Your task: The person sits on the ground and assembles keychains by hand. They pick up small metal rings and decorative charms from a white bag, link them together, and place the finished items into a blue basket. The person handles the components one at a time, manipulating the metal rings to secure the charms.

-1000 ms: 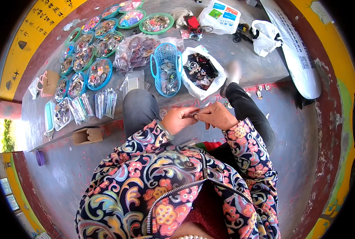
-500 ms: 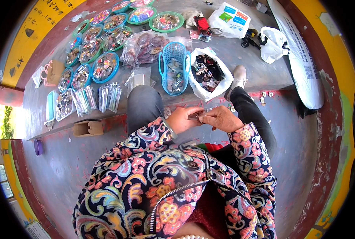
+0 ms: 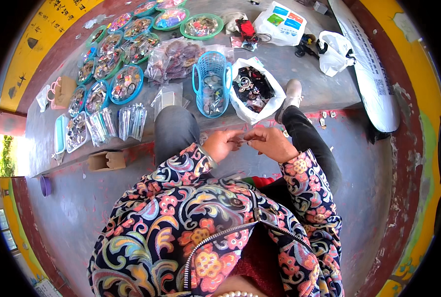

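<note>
Grey concrete ledge (image 3: 309, 94) ahead carries the blue basket (image 3: 211, 84) and white bag (image 3: 260, 106) at its near edge; our left hand (image 3: 224, 145) and right hand (image 3: 270, 143) pinch a tiny piece (image 3: 243, 142) between fingertips over our knees. We judge a slack pinch could drop it to the floor.

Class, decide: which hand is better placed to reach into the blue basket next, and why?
Probably the left hand: the blue basket lies ahead on its side, while the right hand sits nearer the white bag.
</note>
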Tool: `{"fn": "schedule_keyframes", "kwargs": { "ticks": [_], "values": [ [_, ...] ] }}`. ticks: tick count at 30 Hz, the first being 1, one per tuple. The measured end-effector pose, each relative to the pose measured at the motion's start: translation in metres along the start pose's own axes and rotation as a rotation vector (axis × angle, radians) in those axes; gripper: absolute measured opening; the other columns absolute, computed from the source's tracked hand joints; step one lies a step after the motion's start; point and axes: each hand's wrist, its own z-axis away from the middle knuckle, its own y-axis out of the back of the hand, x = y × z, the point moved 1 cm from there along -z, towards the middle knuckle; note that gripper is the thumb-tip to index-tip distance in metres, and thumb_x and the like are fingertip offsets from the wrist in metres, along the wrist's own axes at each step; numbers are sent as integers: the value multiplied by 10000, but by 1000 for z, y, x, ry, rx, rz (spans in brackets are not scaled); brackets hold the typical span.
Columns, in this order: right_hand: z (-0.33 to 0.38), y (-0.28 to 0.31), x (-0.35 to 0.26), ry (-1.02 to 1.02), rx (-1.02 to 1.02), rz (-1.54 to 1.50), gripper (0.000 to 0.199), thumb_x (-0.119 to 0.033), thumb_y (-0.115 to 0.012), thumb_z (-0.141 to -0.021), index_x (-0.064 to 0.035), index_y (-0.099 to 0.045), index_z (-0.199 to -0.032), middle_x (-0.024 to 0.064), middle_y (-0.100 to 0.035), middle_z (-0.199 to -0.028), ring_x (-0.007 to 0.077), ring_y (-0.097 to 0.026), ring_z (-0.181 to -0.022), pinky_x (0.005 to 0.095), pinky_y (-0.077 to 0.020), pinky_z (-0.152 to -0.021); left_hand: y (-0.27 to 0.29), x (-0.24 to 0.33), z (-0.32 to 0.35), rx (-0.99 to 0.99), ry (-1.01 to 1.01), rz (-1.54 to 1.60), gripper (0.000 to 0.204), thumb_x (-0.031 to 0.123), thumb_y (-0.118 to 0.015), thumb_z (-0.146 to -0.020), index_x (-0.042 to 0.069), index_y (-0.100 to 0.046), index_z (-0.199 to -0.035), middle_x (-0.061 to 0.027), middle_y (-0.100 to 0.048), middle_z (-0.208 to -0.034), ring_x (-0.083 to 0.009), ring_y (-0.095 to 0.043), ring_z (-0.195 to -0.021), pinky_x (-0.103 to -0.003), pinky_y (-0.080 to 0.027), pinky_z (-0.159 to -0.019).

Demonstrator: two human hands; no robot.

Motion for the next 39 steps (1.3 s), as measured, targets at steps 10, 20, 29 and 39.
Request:
{"fn": "schedule_keyframes", "kwargs": {
  "ticks": [10, 20, 29, 39],
  "values": [
    [-7, -24, 9, 410, 356, 813, 105, -88, -552, -711, -68, -615, -793, 95, -571, -720, 263, -585, -643, 350, -471, -553, -3, 26, 3, 72, -170, 29, 322, 129, -505, -875, -25, -483, -1157, -83, -570, -1020, -112, -555, -880, -257, -486, -727],
    [-28, -45, 9, 471, 240, 1008, 161, -84, -529, -691, -29, -584, -831, 93, -569, -764, 252, -583, -677, 346, -476, -574, 9, 8, -8, 257, -159, -117, 247, 145, -459, -902, -33, -575, -1029, -55, -625, -829, -80, -577, -766, -202, -464, -673],
    [-98, 39, 16, 257, 502, 371, 157, -117, -548, -722, -52, -654, -818, 133, -627, -732, 273, -616, -662, 323, -489, -622, 41, -22, -19, 454, -214, -286, 249, 170, -482, -892, -28, -576, -1012, -75, -634, -814, -103, -601, -724, -226, -471, -653],
    [-173, 79, 162, -457, 550, 79, 221, -163, -633, -706, -4, -628, -859, 74, -621, -655, 137, -603, -515, 261, -473, -459, 37, -43, -34, 369, -193, -419, 216, 170, -488, -872, 1, -594, -954, -81, -605, -701, -124, -572, -627, -245, -436, -579]
  ]
}}
